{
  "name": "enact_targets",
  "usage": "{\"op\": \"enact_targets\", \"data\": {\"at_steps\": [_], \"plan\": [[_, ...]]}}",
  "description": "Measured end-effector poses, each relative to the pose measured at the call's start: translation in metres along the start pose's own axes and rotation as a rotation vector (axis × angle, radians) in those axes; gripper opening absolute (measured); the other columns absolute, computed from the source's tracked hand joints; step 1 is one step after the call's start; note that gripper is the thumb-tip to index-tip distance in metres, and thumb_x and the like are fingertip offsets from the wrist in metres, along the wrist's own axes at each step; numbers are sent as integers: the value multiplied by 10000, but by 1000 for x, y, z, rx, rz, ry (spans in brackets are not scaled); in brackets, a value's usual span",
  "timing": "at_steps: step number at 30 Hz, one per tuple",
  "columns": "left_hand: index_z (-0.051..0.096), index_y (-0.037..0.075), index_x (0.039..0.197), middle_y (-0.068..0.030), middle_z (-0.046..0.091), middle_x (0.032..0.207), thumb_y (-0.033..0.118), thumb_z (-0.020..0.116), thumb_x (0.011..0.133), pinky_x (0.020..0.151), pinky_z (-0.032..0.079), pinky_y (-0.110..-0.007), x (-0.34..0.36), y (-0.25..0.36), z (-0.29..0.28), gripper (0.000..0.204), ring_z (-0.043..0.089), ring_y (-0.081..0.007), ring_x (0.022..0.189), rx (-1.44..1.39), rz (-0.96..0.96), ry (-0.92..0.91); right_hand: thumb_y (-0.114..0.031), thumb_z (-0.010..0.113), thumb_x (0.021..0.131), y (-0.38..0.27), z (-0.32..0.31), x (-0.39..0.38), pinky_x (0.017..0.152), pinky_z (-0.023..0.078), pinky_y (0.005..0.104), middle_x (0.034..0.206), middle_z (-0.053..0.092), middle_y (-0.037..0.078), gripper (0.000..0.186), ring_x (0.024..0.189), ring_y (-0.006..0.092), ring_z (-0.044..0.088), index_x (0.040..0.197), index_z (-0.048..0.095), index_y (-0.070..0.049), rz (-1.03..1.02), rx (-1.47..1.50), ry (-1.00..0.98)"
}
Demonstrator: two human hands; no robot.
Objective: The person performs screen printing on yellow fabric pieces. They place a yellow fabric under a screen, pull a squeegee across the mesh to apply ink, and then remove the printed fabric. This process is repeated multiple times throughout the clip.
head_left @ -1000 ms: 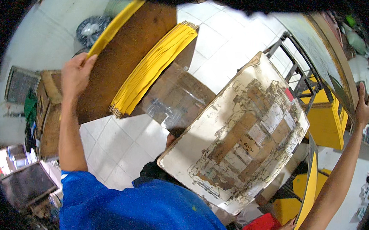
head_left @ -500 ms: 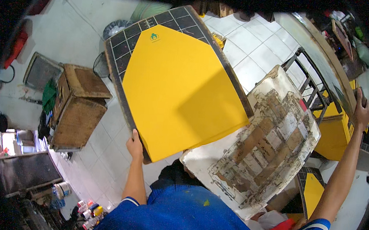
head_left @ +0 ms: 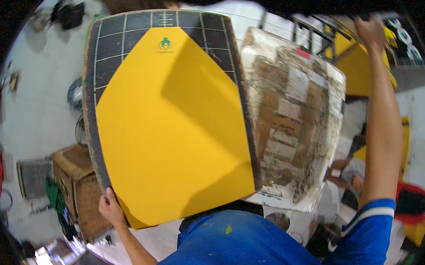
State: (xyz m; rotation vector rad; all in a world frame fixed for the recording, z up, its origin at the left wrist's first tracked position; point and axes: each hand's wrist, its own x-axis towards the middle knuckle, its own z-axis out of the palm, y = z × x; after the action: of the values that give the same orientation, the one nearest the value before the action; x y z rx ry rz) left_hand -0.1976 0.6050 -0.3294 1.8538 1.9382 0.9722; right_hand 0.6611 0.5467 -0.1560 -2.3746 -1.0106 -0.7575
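A yellow sheet [head_left: 173, 130] with clipped upper corners and a small green emblem lies on a black board [head_left: 110, 46] with a white grid. My left hand [head_left: 112, 209] is closed at the board's lower left edge, thumb on top, fingers mostly hidden. High at the right, my right hand [head_left: 371, 31] is raised with fingers curled at the dark picture rim. The wooden-edged frame it held half a second ago is barely visible here. Right of the board is a worn white panel [head_left: 257, 49] patched with brown tape.
A brown wooden box [head_left: 78, 182] stands at the left beside a grey framed panel [head_left: 34, 179]. Black metal bars [head_left: 323, 34] rise beyond the white panel. Yellow sheets [head_left: 357, 69] are stacked at the far right, and another person's hand [head_left: 357, 182] shows near my right arm.
My right hand has risen and the frame has swung up, mostly out of sight. The view has turned, so the board looks larger and straighter. My left hand stays at its edge.
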Motion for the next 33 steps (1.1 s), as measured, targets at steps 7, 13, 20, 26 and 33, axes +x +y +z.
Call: {"op": "enact_targets", "data": {"at_steps": [7,13,20,26,33], "plan": [[491,5,671,-3,472,605,335,721,986,513,323,-353,-68,12,174,511,373,-105,605,-212,-20,-357,-715,669,832,-22,-11,-20,776,532,461,908,735,196,679,889,359,713,919,731,-44,19,46,53],[626,-34,931,-234,718,879,392,797,878,714,538,-443,-90,55,222,462,704,-375,806,26,146,-859,-754,650,822,-22,-10,-19,781,536,457,916,736,197,724,886,356,714,930,734,-43,32,45,34],[581,-74,1087,-300,719,993,339,886,791,797,565,-486,-88,89,218,592,714,-450,918,202,176,-1154,-735,654,824,-22,-16,-10,802,541,442,943,753,192,693,914,341,723,944,738,-58,37,76,19],[568,-72,1064,-310,707,971,329,897,787,777,553,-505,-120,90,220,588,703,-475,903,224,129,-1091,-758,636,832,-21,-18,0,780,539,421,930,755,152,689,887,297,723,931,729,-83,60,56,-19],[574,-40,1067,-280,715,975,319,888,796,796,554,-495,-132,105,209,549,707,-446,920,214,102,-1052,-763,623,836,-19,-17,6,766,533,418,907,747,146,702,867,288,717,935,722,-76,60,30,-54]]}}
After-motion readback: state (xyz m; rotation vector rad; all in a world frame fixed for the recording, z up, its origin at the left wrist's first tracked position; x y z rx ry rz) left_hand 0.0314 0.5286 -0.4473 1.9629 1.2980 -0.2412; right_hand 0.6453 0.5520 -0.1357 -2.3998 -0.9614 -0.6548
